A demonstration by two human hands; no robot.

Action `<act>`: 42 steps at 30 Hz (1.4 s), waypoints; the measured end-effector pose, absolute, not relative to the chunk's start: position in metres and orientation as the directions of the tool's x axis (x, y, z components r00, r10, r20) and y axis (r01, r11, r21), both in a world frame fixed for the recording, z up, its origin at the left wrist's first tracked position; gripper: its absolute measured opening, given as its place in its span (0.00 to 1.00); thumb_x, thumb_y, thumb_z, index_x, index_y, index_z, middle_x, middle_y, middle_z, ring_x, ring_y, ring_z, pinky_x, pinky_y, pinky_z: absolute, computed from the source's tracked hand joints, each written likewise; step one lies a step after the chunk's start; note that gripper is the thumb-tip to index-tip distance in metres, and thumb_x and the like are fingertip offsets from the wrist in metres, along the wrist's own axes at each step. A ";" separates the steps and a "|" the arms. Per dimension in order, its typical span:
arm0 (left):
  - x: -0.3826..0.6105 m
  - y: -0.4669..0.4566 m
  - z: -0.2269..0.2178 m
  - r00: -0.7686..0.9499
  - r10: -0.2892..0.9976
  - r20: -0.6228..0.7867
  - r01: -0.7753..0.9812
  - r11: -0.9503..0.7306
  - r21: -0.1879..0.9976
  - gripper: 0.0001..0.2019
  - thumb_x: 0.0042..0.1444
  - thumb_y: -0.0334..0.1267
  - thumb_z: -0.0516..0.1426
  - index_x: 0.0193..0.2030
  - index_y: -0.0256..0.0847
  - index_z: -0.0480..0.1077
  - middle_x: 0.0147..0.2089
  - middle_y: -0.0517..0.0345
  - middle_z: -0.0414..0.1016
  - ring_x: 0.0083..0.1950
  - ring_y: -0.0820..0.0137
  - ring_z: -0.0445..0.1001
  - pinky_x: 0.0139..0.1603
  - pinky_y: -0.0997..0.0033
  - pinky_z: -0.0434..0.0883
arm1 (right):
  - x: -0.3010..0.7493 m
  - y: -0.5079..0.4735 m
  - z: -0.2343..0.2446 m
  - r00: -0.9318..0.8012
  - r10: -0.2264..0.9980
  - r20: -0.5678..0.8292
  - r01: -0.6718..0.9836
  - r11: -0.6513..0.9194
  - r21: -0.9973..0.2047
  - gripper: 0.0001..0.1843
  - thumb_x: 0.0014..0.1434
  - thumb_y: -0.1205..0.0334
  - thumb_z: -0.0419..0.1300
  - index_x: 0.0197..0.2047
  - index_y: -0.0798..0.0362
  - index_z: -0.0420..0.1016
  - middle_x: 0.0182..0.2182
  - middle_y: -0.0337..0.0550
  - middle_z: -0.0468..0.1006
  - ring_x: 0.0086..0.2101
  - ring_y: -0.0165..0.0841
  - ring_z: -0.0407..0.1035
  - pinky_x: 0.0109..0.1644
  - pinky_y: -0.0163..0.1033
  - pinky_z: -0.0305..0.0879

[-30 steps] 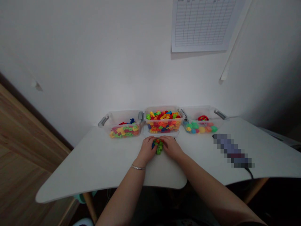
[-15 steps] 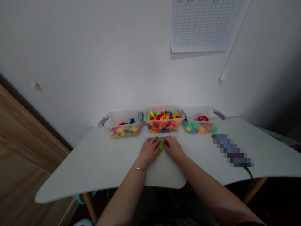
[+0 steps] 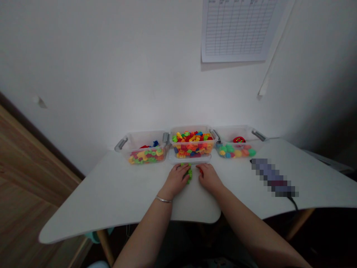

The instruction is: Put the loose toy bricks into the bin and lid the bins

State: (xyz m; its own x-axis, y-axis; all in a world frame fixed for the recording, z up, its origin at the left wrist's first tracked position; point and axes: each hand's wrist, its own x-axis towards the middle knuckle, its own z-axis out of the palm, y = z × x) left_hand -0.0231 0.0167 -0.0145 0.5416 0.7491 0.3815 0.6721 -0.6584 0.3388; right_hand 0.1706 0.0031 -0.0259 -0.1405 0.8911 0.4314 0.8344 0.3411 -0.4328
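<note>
My left hand (image 3: 176, 179) rests on the white table (image 3: 117, 190) with its fingers curled round a small green block assembly (image 3: 189, 173). Just to its right, my right hand (image 3: 208, 177) is closed on a small red piece (image 3: 199, 169), a little apart from the green blocks. Both hands sit right in front of the middle clear bin (image 3: 192, 146), which is full of mixed coloured blocks. A thin bracelet circles my left wrist.
A left bin (image 3: 145, 150) holds coloured pieces and a right bin (image 3: 237, 146) holds round coloured pieces and a red item. A blurred-out object (image 3: 273, 180) with a dark cable lies at the right. A printed chart (image 3: 237, 29) hangs on the wall.
The block cluster between my hands has come apart: my right hand has drawn a red piece away to the right while my left keeps the green blocks. The view shifted slightly.
</note>
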 end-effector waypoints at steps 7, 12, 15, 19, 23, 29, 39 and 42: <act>-0.020 0.015 -0.010 0.517 0.745 0.422 0.659 -0.660 0.360 0.19 0.60 0.36 0.52 0.58 0.46 0.66 0.61 0.54 0.68 0.62 0.63 0.62 0.64 0.53 0.59 | 0.176 -0.001 -0.027 -0.161 0.896 0.414 0.825 0.352 -0.441 0.23 0.49 0.80 0.51 0.44 0.53 0.75 0.42 0.48 0.77 0.45 0.39 0.67 0.54 0.45 0.63; -0.025 0.018 -0.008 0.252 0.801 0.543 0.777 -0.502 0.380 0.14 0.57 0.34 0.53 0.49 0.43 0.73 0.46 0.51 0.74 0.51 0.61 0.68 0.56 0.55 0.66 | 0.175 0.000 -0.023 -0.118 0.893 0.435 0.792 0.349 -0.502 0.18 0.52 0.75 0.53 0.44 0.52 0.74 0.41 0.47 0.78 0.44 0.39 0.69 0.52 0.46 0.64; -0.029 0.020 -0.009 0.069 0.804 0.590 0.858 -0.349 0.377 0.12 0.54 0.33 0.54 0.42 0.43 0.75 0.42 0.49 0.73 0.50 0.57 0.67 0.57 0.51 0.63 | 0.173 0.002 -0.019 -0.030 0.876 0.482 0.732 0.347 -0.586 0.15 0.53 0.69 0.55 0.44 0.51 0.74 0.39 0.46 0.78 0.40 0.38 0.70 0.48 0.46 0.67; -0.032 0.021 -0.013 0.017 0.837 0.547 0.870 -0.282 0.404 0.12 0.52 0.33 0.54 0.42 0.41 0.75 0.43 0.47 0.73 0.51 0.55 0.67 0.57 0.48 0.61 | 0.173 0.005 -0.004 0.048 0.782 0.621 0.647 0.450 -0.616 0.13 0.55 0.65 0.54 0.45 0.51 0.72 0.40 0.47 0.77 0.38 0.38 0.70 0.44 0.46 0.69; -0.031 0.022 -0.015 0.041 0.857 0.514 0.876 -0.278 0.394 0.13 0.52 0.33 0.54 0.44 0.40 0.74 0.44 0.46 0.73 0.51 0.55 0.67 0.56 0.50 0.63 | 0.176 0.007 0.029 0.033 0.618 0.786 0.624 0.601 -0.499 0.09 0.57 0.64 0.54 0.42 0.49 0.72 0.43 0.47 0.76 0.46 0.39 0.68 0.51 0.48 0.65; -0.030 0.023 -0.015 0.059 0.867 0.495 0.878 -0.281 0.388 0.17 0.52 0.33 0.54 0.50 0.35 0.70 0.46 0.44 0.73 0.52 0.55 0.67 0.57 0.53 0.64 | 0.180 0.032 0.072 0.285 0.561 0.777 0.609 0.520 -0.599 0.12 0.56 0.59 0.57 0.44 0.51 0.71 0.41 0.47 0.75 0.41 0.38 0.68 0.49 0.46 0.64; -0.029 0.019 -0.009 0.129 0.859 0.496 0.884 -0.326 0.335 0.17 0.53 0.32 0.54 0.50 0.36 0.72 0.47 0.47 0.72 0.53 0.58 0.65 0.59 0.58 0.63 | 0.177 0.080 0.080 0.314 0.612 0.726 0.739 0.322 -0.591 0.13 0.58 0.60 0.54 0.44 0.53 0.71 0.42 0.48 0.76 0.45 0.40 0.66 0.53 0.46 0.57; -0.029 0.018 -0.009 0.128 0.862 0.490 0.882 -0.325 0.340 0.17 0.53 0.32 0.54 0.50 0.36 0.72 0.47 0.47 0.72 0.53 0.57 0.65 0.58 0.57 0.63 | 0.178 0.083 0.079 0.312 0.682 0.662 0.793 0.198 -0.576 0.13 0.58 0.61 0.53 0.45 0.54 0.72 0.42 0.49 0.77 0.44 0.41 0.67 0.53 0.47 0.56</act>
State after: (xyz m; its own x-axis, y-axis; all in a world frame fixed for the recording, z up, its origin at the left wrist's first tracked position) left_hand -0.0290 0.0184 -0.0089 0.1283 0.8622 0.4901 0.8825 -0.3247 0.3402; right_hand 0.1779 0.0828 0.0790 0.3115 0.6816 0.6621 0.7929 0.1975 -0.5764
